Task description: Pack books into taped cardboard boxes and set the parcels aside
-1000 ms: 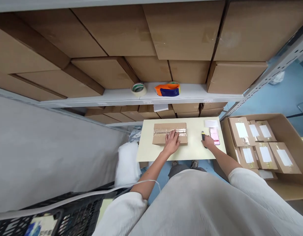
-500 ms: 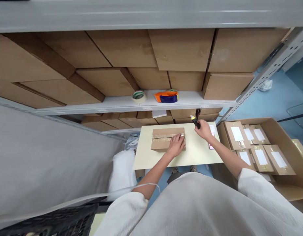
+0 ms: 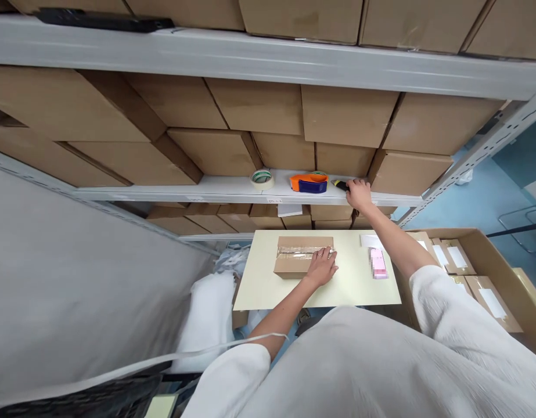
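Observation:
A small cardboard box (image 3: 294, 266) with clear tape along its top seam lies on the pale yellow table (image 3: 268, 296). My left hand (image 3: 323, 266) rests flat on the box's right end, fingers spread over the taped top. At the shelf (image 3: 215, 187) above the table, my right hand (image 3: 359, 193) is closed round the black handle of a utility knife (image 3: 341, 185), whose yellow tip points left. Just left of the knife sits an orange and blue tape dispenser (image 3: 310, 183). A roll of pale tape (image 3: 262, 180) lies further left on that shelf.
A phone (image 3: 378, 264) and a white paper (image 3: 370, 241) lie on the table's right side. An open carton (image 3: 507, 273) of labelled boxes stands to the right. Stacked cardboard boxes (image 3: 272, 107) fill the shelves ahead. A white bundle (image 3: 209, 313) is at lower left.
My right hand has carried the utility knife from above the table up to the shelf beside the tape dispenser. My left hand stays on the box. The camera view has tilted up.

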A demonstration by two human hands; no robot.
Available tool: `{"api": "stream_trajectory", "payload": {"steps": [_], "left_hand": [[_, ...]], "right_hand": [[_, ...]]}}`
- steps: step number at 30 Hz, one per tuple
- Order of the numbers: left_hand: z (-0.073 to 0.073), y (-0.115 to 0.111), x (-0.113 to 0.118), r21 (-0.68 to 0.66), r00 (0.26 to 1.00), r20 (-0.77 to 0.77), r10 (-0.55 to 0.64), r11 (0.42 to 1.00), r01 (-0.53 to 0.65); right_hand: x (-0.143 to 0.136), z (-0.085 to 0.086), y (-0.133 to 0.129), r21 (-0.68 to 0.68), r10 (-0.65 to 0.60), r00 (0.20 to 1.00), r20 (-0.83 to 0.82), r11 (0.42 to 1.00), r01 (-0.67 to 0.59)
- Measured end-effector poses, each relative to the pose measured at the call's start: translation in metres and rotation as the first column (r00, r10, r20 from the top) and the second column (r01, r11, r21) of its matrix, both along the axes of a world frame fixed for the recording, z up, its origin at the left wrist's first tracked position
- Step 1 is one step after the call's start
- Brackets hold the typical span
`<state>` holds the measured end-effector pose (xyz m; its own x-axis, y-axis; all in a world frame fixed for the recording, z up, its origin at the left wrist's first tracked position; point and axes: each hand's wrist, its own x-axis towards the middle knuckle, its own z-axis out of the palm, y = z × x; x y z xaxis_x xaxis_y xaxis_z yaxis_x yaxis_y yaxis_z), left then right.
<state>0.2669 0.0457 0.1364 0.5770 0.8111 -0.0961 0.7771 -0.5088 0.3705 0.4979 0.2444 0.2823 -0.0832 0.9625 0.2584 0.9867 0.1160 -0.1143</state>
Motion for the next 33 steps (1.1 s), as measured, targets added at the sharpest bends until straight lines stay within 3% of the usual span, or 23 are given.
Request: {"api": "stream_trajectory", "payload": {"steps": [5,10,13,17,21,27,33], "left_hand": [[0.003,0.001,0.000,-0.023,1.000,-0.023,-0.006,1.000,0.006],[0.011,0.007,0.005,-0.003,0.995,-0.093,-0.036,0.999,0.036],[0.014,0.013,0.013,0.008,0.989,-0.124,-0.082,0.997,0.083],[0.012,0.021,0.027,-0.002,0.981,-0.125,-0.152,0.988,0.153],[0.004,0.028,0.037,-0.021,0.969,-0.169,-0.183,0.983,0.182],[-0.013,0.036,0.042,-0.041,0.958,-0.220,-0.187,0.982,0.183],[-0.032,0.047,0.057,-0.144,0.974,-0.193,-0.121,0.985,0.094]], "right_hand": [[0.000,0.003,-0.006,-0.051,-0.009,1.000,-0.026,0.999,0.007],[0.017,-0.016,-0.053,0.082,0.106,0.983,-0.153,0.992,-0.094],[0.037,-0.043,-0.098,0.050,0.108,0.974,-0.200,0.994,-0.100],[0.075,-0.089,-0.153,-0.153,-0.060,0.969,-0.241,0.988,0.023],[0.115,-0.136,-0.186,-0.391,-0.246,0.939,-0.241,0.910,0.138],[0.146,-0.190,-0.197,-0.596,-0.407,0.897,-0.172,0.768,0.234],[0.148,-0.220,-0.174,-0.664,-0.439,0.893,-0.100,0.698,0.269]]}}
